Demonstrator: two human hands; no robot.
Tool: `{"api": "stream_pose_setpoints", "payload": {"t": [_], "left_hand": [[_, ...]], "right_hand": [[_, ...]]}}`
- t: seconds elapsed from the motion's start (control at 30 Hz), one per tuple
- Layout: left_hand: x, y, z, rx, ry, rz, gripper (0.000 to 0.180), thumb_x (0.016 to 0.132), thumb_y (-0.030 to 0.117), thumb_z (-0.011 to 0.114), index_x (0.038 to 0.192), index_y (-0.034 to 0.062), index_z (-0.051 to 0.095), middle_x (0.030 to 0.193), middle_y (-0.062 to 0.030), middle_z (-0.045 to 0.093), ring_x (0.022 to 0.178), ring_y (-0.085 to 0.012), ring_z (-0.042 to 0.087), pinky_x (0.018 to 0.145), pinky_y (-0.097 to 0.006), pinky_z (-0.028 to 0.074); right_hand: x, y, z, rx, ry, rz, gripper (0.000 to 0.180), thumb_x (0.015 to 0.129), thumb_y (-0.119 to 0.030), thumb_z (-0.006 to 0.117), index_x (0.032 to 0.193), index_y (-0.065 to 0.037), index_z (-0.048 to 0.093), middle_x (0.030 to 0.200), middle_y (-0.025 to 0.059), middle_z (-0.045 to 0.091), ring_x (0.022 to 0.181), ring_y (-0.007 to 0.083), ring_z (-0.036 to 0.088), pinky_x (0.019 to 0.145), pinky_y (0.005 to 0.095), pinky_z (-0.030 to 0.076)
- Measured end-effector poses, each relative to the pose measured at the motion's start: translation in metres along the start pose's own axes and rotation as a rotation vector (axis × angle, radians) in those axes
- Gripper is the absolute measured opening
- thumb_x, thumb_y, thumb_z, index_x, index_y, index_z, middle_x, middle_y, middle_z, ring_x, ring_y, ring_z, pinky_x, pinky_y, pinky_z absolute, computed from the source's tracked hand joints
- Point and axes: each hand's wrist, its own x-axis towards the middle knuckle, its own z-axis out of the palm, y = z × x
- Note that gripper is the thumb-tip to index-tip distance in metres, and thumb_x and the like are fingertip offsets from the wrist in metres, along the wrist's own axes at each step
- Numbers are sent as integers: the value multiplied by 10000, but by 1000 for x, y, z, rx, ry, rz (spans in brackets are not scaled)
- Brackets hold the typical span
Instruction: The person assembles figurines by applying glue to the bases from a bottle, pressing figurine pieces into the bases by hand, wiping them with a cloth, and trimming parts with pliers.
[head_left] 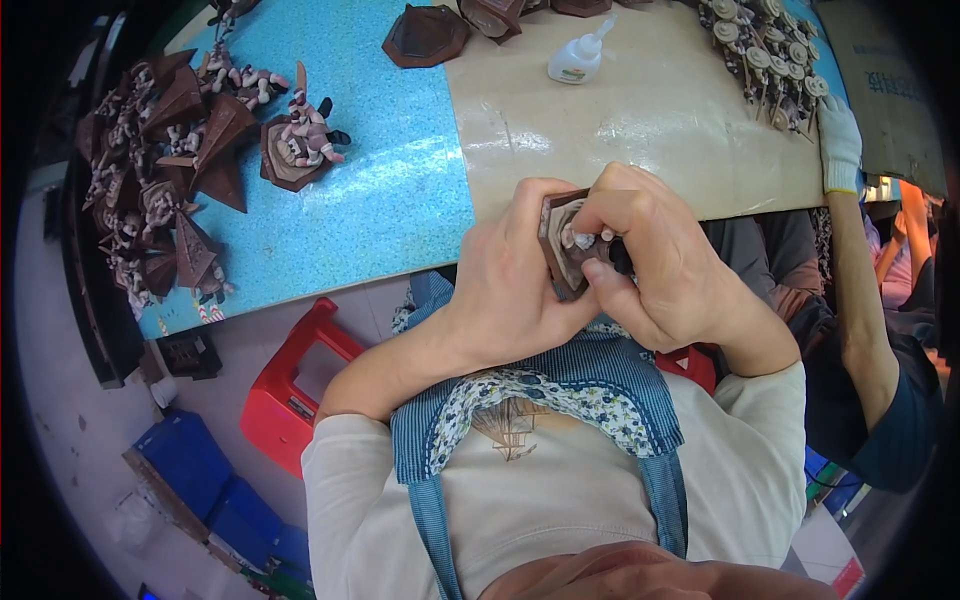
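Observation:
In front of my chest, over the table's near edge, is a small figurine on a dark brown angular base [556, 258]. My left hand [507, 268] is closed around the base's left side and underside. My right hand [668, 258] reaches over from the right, with the thumb and bent index finger pressed on the pale figure standing on the base. Part of the figure is hidden by these fingers, though a black piece shows beside them. Left of my hands, a similar finished-looking figurine [305, 145] on a brown base lies on the blue table covering.
A pile of figurines and brown bases [185, 160] covers the table's left end. Brown angular bases [425, 36] and a white squeeze bottle [580, 58] sit farther back. At right are cream rosette-topped pieces [757, 58] and another person's gloved hand [839, 145]. A red stool [290, 385] stands below.

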Motion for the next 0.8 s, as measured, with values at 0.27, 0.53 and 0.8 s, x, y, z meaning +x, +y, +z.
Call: {"api": "stream_pose_setpoints", "payload": {"t": [0.27, 0.53, 0.8], "left_hand": [[4, -4, -26, -493, -106, -119, 688, 676, 117, 790, 1207, 21, 363, 1033, -127, 580, 934, -197, 605, 781, -321, 501], [5, 14, -144, 229, 594, 105, 685, 768, 204, 751, 1329, -14, 422, 1206, -150, 521, 1067, -226, 544, 910, -350, 450], [45, 0, -122, 1038, 501, 321, 480, 798, 174, 680, 1212, -18, 533, 1289, -215, 491, 1195, -375, 466, 995, -462, 377]], "right_hand": [[25, 12, -22, -5, -157, -147, 355, 689, -47, 651, 1034, -31, 568, 934, 122, 546, 842, 301, 513, 781, 388, 380], [13, 53, -9, 49, 581, 194, 492, 760, -75, 704, 1202, 2, 500, 1115, 106, 554, 1010, 221, 530, 879, 335, 421], [31, 77, 13, -134, 448, 352, 447, 772, -30, 693, 1179, -7, 509, 1065, 125, 568, 946, 233, 558, 838, 319, 443]]}}
